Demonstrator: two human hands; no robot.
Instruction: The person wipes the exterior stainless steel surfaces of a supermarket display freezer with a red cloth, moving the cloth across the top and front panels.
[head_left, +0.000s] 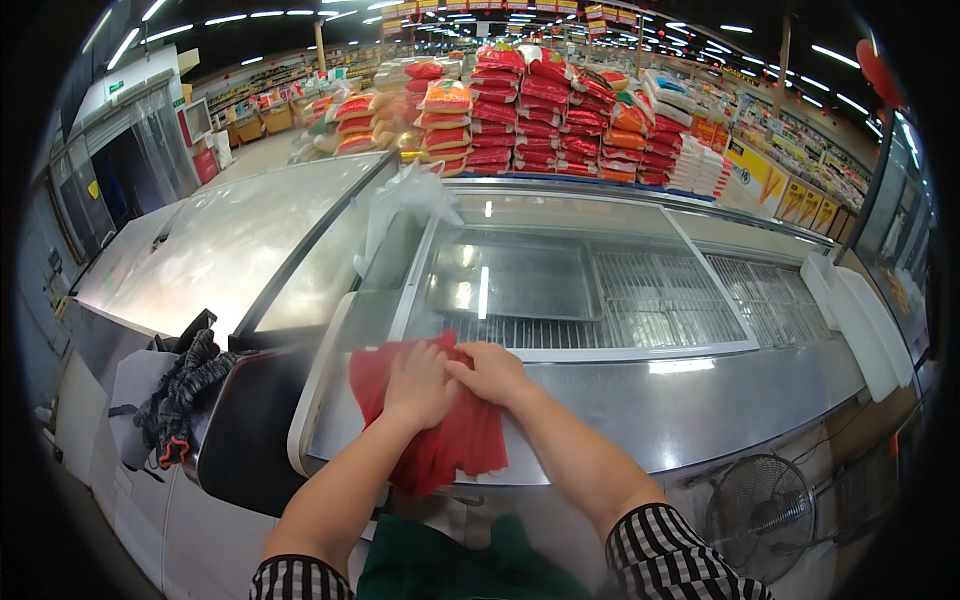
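A red cloth (469, 442) is spread over the left end of the steel counter ledge (600, 405), its lower part hanging past the front edge. My left hand (424, 386) rests on top of the cloth with the fingers pointing away from me and some fabric bunched about them. At the cloth's upper right edge, my right hand (491, 373) has its thumb close to my left hand and its fingers curled over the fabric. Just beyond both hands is the glass-topped display case (517, 351), with a metal tray (517, 277) and wire racks (645, 292) under the glass.
Left of the ledge, dark knitted gloves (184, 382) lie by a black panel (259, 420). A clear plastic bag (409, 199) hangs on the glass divider. White plastic bins (855, 322) stand at the right end, above a floor fan (761, 506). Stacked sacks (540, 112) rise behind.
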